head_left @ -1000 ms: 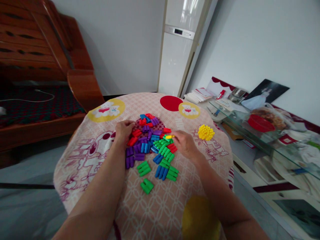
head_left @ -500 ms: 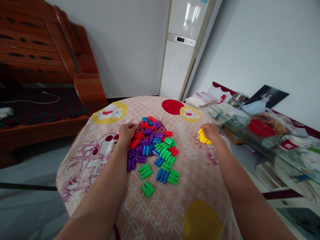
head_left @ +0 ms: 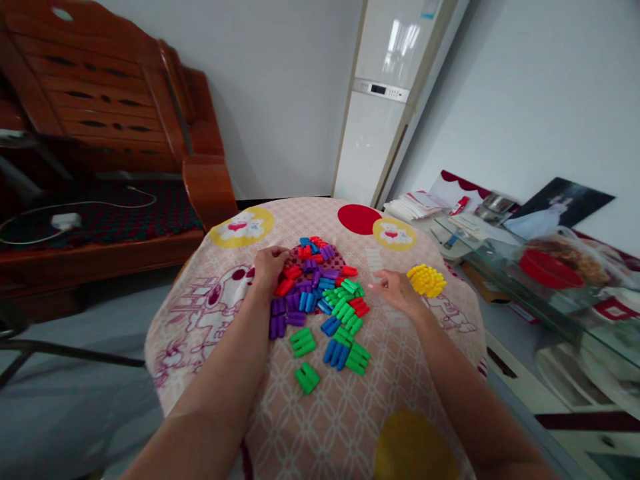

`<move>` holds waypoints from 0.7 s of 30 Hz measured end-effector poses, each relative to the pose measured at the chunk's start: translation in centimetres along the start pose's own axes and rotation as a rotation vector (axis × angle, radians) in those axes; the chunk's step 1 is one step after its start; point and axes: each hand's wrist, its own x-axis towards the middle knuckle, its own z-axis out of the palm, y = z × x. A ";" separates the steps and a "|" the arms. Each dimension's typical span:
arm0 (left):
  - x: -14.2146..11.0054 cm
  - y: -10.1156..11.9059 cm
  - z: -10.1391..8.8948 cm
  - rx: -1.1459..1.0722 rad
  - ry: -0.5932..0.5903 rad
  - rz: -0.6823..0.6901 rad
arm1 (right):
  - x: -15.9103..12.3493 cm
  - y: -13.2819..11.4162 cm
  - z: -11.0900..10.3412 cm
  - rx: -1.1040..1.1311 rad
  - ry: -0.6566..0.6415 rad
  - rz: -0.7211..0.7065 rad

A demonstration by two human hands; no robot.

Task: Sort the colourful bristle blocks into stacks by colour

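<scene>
A loose heap of plastic building pieces in several colours lies on the cloth-covered round table [head_left: 345, 407]. My left hand [head_left: 271, 263] rests at the heap's left edge, fingers loosely bent and apart, holding nothing that I can see. Just beside it are red pieces [head_left: 285, 287] and purple pieces [head_left: 278, 327]. On the heap's other side, my right hand [head_left: 396, 291] is open and bare, fingertips pointing at the green pieces [head_left: 349, 310]. Behind that hand, to the right, sits a separate cluster of yellow pieces [head_left: 427, 280]. Blue pieces [head_left: 337, 353] lie at the near side.
A glass-topped stand [head_left: 505, 273] on the right carries a red bowl [head_left: 546, 268], papers [head_left: 414, 205] and a photo. A wooden bench [head_left: 207, 190] stands at the far left, with a white charger [head_left: 66, 221] on its seat. A tall white cabinet unit [head_left: 367, 143] is behind.
My right hand has let go of the yellow pieces, which now lie in a cluster, and has moved left towards the heap. My left hand stays beside the heap. The view has shifted slightly left.
</scene>
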 end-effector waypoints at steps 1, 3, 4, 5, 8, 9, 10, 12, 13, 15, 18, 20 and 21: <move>-0.1 0.1 -0.1 -0.035 0.010 -0.010 | -0.5 -0.7 0.9 0.078 -0.030 0.003; -0.1 0.3 -0.3 -0.093 0.029 -0.038 | -1.3 -1.8 2.5 0.252 -0.057 -0.015; -0.1 0.4 -0.4 -0.101 0.032 -0.049 | -1.6 -2.4 3.2 0.341 -0.067 -0.029; -0.1 0.4 -0.4 -0.097 0.031 -0.057 | -1.7 -3.0 3.9 0.419 -0.071 -0.041; 0.0 0.5 -0.5 -0.059 0.022 -0.061 | -1.4 -5.0 5.4 0.516 -0.042 -0.074; 0.0 0.5 -0.5 -0.050 0.019 -0.056 | -1.1 -5.8 5.8 0.509 -0.016 -0.090; 0.0 0.5 -0.5 -0.048 0.013 -0.052 | -0.8 -6.6 6.1 0.500 0.003 -0.114; 0.0 0.5 -0.6 -0.055 -0.004 -0.046 | 0.0 -8.3 6.6 0.485 0.022 -0.153; 0.0 0.4 -0.7 -0.061 -0.014 -0.046 | 0.4 -9.0 6.8 0.483 0.028 -0.162; 0.2 0.3 -0.9 -0.071 -0.033 -0.052 | 1.2 -10.4 7.0 0.476 0.044 -0.178; 0.4 0.0 -1.1 -0.094 -0.050 -0.054 | 2.3 -11.8 7.2 0.469 0.071 -0.227; 0.5 -0.1 -1.2 -0.096 -0.057 -0.058 | 2.8 -12.2 7.1 0.477 0.076 -0.261; 0.5 -0.1 -1.3 -0.094 -0.059 -0.061 | 3.0 -12.4 7.1 0.485 0.076 -0.278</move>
